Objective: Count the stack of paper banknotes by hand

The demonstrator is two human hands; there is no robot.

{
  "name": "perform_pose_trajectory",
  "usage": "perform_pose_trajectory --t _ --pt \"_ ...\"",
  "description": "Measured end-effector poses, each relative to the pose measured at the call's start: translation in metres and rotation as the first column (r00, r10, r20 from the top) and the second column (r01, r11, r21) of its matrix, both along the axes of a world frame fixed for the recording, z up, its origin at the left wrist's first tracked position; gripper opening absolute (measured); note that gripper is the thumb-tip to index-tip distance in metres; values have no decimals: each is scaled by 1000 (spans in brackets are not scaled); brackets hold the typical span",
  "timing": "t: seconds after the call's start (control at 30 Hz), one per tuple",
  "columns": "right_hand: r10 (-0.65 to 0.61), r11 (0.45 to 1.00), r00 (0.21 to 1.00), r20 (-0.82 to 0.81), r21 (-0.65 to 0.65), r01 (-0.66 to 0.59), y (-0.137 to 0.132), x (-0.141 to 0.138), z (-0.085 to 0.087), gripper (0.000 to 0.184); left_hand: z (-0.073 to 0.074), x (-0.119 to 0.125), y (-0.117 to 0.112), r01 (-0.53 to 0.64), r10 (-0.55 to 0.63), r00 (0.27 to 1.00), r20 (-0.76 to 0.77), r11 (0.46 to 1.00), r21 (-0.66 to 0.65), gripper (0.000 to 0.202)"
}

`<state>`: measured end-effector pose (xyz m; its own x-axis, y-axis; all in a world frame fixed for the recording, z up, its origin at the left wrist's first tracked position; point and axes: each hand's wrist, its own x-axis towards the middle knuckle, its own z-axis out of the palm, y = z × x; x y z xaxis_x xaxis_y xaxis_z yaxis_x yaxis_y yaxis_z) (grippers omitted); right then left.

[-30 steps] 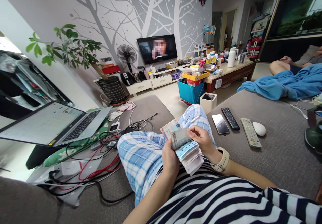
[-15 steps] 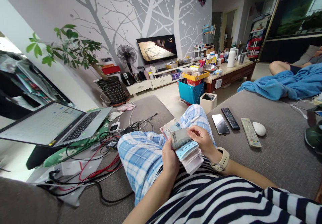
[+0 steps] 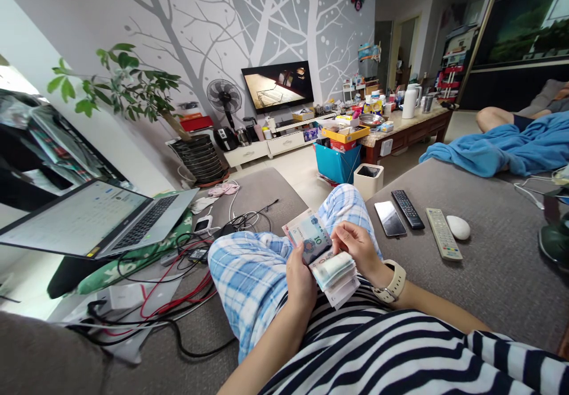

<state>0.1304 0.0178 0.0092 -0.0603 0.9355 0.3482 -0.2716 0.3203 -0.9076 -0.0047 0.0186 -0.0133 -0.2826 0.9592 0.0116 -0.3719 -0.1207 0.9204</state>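
A wad of banknotes (image 3: 315, 236) lies over my lap, with a greyish-blue note marked 10 facing up at the far end. My left hand (image 3: 301, 279) is closed around the wad's left side, its thumb pressing on top. Nearer my body, the folded part of the notes (image 3: 338, 272) fans out in several layers. My right hand (image 3: 359, 250), below a beige-strapped watch (image 3: 391, 282), has thumb and fingers pinched at the right edge of the notes. Its fingertips partly hide what they pinch.
On the sofa to the right lie a phone (image 3: 390, 218), a black remote (image 3: 408, 209), a pale remote (image 3: 443, 234) and a white mouse (image 3: 457, 227). An open laptop (image 3: 146, 223) and tangled cables (image 3: 195, 282) lie to the left. Another person's leg (image 3: 493, 119) shows by a blue blanket.
The greenish note held up between my hands has gone over to the far end; the 10 now shows there. My right fingers have shifted slightly down at the folded notes.
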Motion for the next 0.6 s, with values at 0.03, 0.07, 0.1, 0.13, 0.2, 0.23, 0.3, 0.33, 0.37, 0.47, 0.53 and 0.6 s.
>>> perform_pose_trajectory --t 0.03,0.07,0.1,0.13,0.2,0.23,0.3,0.33,0.37,0.47,0.53,0.6 --pt "8 1000 1000 -5 -2 -8 0 0 -1 32 0 1 0 12 -12 999 51 1000 -9 33" --pt "6 1000 1000 -1 1 -6 1 0 -1 32 0 1 -1 27 -25 995 96 999 -19 32" --pt "-8 1000 1000 9 4 8 1 -1 -1 31 1 2 -1 38 -34 990 136 999 -28 31" --pt "-28 1000 999 22 0 28 2 -1 -1 31 2 2 -2 41 -35 986 162 999 -34 30" --pt "-63 998 997 43 -23 64 3 -2 -2 31 6 3 -5 42 -35 985 171 999 -35 28" --pt "-77 996 996 48 -38 79 4 -2 -3 31 8 4 -6 48 -42 985 168 998 -32 27" --pt "-103 993 993 50 -59 106 6 -3 -4 33 12 4 -9 60 -55 985 162 998 -32 26" --pt "-113 991 992 52 -64 116 6 -3 -4 35 13 5 -10 70 -64 985 162 997 -35 27" --pt "-124 990 991 57 -66 128 7 -3 -4 36 13 5 -10 82 -74 983 167 996 -37 28" --pt "-149 987 983 112 -46 154 6 -2 -3 36 12 5 -10 114 -106 979 175 993 -38 30" --pt "-163 986 974 157 -20 168 6 -1 -3 37 10 5 -10 123 -115 977 178 992 -37 26" --pt "-169 985 968 188 -1 172 5 0 -3 38 9 5 -10 130 -120 974 191 991 -41 23"
